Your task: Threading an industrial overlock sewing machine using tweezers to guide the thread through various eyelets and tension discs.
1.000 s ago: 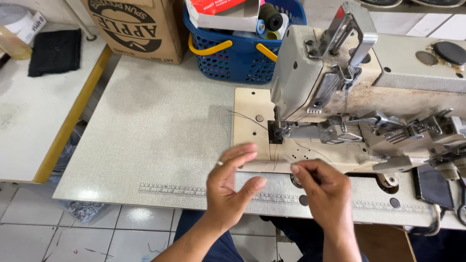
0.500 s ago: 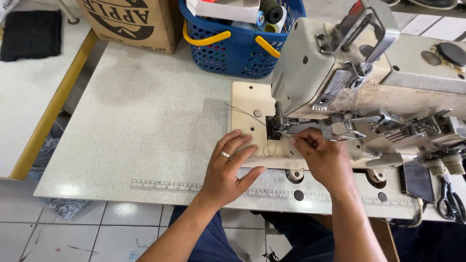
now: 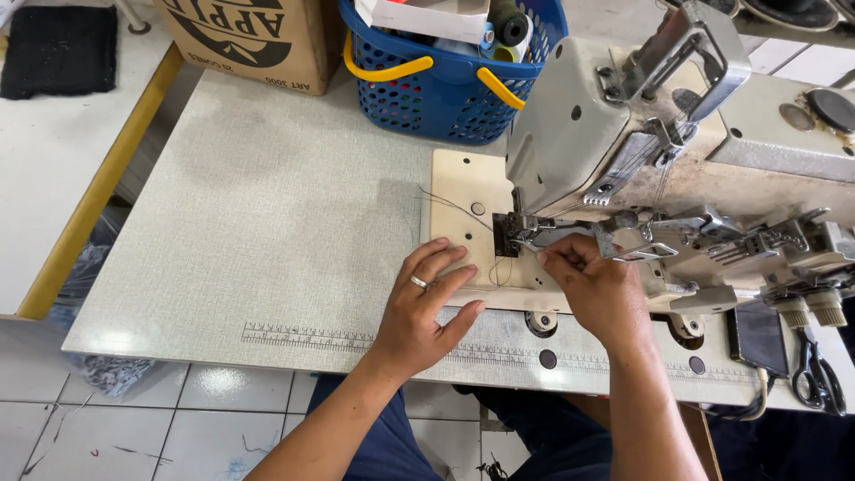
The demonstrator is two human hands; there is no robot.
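sewing machine [image 3: 677, 169], grey industrial type, sits on the right half of the pale desk [image 3: 249, 232], its head hanging over a cream bed plate [image 3: 463, 205]. blue basket [image 3: 445, 93] with yellow handles stands behind the plate, cardboard box [image 3: 254, 36] to its left, both well apart from the hands. right hand [image 3: 601, 294] is up at the needle and presser foot area [image 3: 517, 233], fingers pinched narrow, apparently on a thin thread end, too fine to be sure. left hand [image 3: 423, 307], ring on one finger, lies flat and spread on the front edge of the plate, holding nothing, fingertips near the foot. dark thread [image 3: 450, 203] trails loose across the plate to the left. risks as judged: right fingertips sit just beside the needle, so an accidental drive start could catch them; a tug on the thread could pull it out of its guides or bend the needle; the loose tail could get dragged under the foot and tangle. scissors [image 3: 818, 374] hang at the desk's right edge and a knock from the right forearm could send them off.
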